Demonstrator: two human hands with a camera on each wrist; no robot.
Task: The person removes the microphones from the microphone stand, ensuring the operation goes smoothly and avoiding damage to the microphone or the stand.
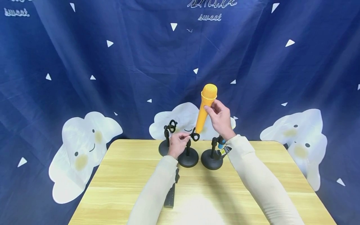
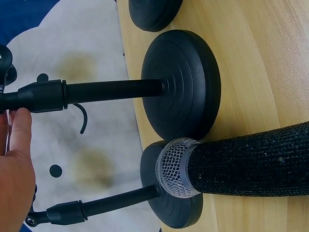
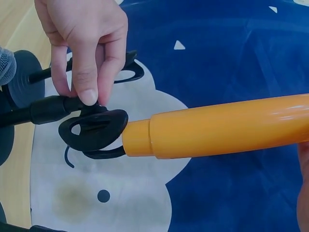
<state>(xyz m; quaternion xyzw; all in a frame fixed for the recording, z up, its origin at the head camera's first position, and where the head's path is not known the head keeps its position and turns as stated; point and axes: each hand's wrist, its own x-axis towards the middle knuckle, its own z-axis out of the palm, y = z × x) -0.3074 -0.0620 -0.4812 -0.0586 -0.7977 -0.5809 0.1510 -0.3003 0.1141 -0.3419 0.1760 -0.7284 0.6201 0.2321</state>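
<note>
My right hand [image 1: 220, 117] grips a yellow microphone [image 1: 202, 114] by its handle, mesh head up and slightly tilted. Its narrow tail [image 3: 137, 138] meets the edge of the black clip [image 3: 94, 129] on the middle microphone stand [image 1: 188, 157]; whether it is inside the clip, I cannot tell. My left hand [image 1: 177, 143] pinches the joint just below that clip between thumb and fingers. A black sparkly microphone with a silver mesh head [image 2: 176, 168] lies on the table, partly hidden by the left sleeve in the head view.
To the left stands another black microphone stand [image 1: 164, 147] with its own clip. A third stand [image 1: 211, 161] is at the right, below my right wrist, with a blue part [image 1: 221, 143] beside it. Behind the wooden table [image 1: 126, 175] hangs a blue curtain [image 1: 135, 62].
</note>
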